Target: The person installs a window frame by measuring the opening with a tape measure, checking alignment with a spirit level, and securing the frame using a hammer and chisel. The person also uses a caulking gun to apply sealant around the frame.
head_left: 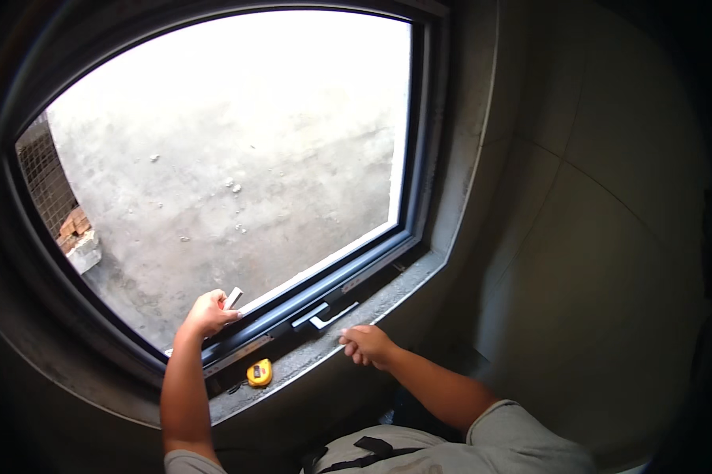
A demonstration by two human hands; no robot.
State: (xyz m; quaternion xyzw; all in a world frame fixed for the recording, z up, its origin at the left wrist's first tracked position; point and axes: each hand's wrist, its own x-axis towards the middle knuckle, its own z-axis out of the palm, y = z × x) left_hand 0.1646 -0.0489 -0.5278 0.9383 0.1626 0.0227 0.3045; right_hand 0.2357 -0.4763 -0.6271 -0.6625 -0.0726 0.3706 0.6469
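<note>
My left hand [209, 314] is closed around a small flat silver-grey piece [232, 298] with a bit of red by the fingers; its exact kind is too small to tell. That hand is held over the lower rail of a dark window frame [293, 304], in front of the glass. My right hand [369, 346] is closed in a pinch just off the sill's front edge, and anything in its fingers is hidden. Between the hands, a pale window handle [334, 317] shows at the bottom of the frame. A yellow tape measure [259, 372] rests on the sill near my left forearm.
The rough grey sill [308, 353] runs along under the frame. To the right stands a large-tiled wall [608, 237]. Through the glass are a concrete surface [237, 166] with scattered bits, a wire mesh [48, 178] and some bricks [75, 223].
</note>
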